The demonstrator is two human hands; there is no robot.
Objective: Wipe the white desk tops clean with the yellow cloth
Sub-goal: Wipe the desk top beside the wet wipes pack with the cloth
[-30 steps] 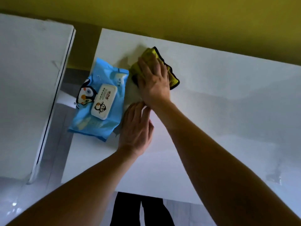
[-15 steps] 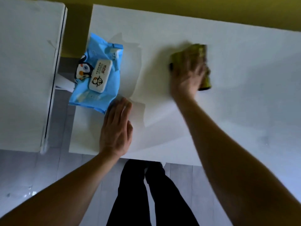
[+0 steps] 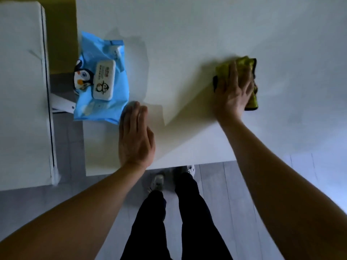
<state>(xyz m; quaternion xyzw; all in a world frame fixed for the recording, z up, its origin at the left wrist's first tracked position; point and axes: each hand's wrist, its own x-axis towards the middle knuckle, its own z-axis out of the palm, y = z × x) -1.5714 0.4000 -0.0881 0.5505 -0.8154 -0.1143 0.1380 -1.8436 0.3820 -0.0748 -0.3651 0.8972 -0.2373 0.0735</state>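
- Grey plank flooring (image 3: 216, 194) runs under two white benches, with a yellow wall (image 3: 60, 34) showing in the gap between them at the top.
- The main white bench (image 3: 197, 34) fills the upper centre and right of the view; a second white bench (image 3: 20, 91) stands to its left, apart from it by a narrow gap.
- The yellow cloth (image 3: 249, 66), bunched and dark-edged, lies on the main bench, right of its middle.
- The right hand (image 3: 233, 91) presses flat on the cloth, its fingers (image 3: 232, 72) straight and spread over it, not curled round it; part of the cloth sticks out past the fingertips and along the right side of the hand.
- The left hand (image 3: 135, 136) rests palm down on the main bench near its front edge, fingers straight and together, holding nothing.
- A blue pack of wet wipes (image 3: 112, 59) with a penguin picture and a white lid lies at the bench's left edge, partly overhanging it; the left hand's fingertips are just beside its near corner.
- Below the bench edge the person's dark trousers (image 3: 169, 222) and pale shoes (image 3: 157, 182) show on the floor.
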